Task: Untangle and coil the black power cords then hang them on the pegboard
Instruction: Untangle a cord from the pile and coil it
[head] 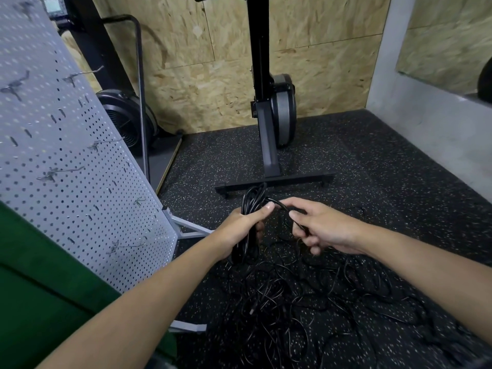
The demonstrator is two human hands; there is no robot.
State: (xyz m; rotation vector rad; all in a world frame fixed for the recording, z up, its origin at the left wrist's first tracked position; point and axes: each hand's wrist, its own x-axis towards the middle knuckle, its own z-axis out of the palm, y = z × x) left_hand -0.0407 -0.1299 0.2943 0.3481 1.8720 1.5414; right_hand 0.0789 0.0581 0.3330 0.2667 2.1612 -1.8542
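- Left hand (243,226): fingers and thumb are wrapped round a coil (253,201) of black cord, held upright above the floor (372,169); loops project above the fist and hang below it
- Right hand (323,229): thumb and curled fingers pinch a single strand (279,204), which runs from the top of the coil across the gap between the hands
- Hand spacing: near each other, not touching; the left thumb tip lies on the strand
- Tangle (306,302): more black cords lie loose on the speckled floor, below and to the right of the hands; loops overlap, and single cords cannot be told apart
- Pegboard (66,155): grey perforated panel on a metal foot, standing left of the hands, fitted with several wire hooks (127,246)
- Stand (269,145): black upright on a cross-foot, beyond the coil, in front of the chipboard wall (213,75)
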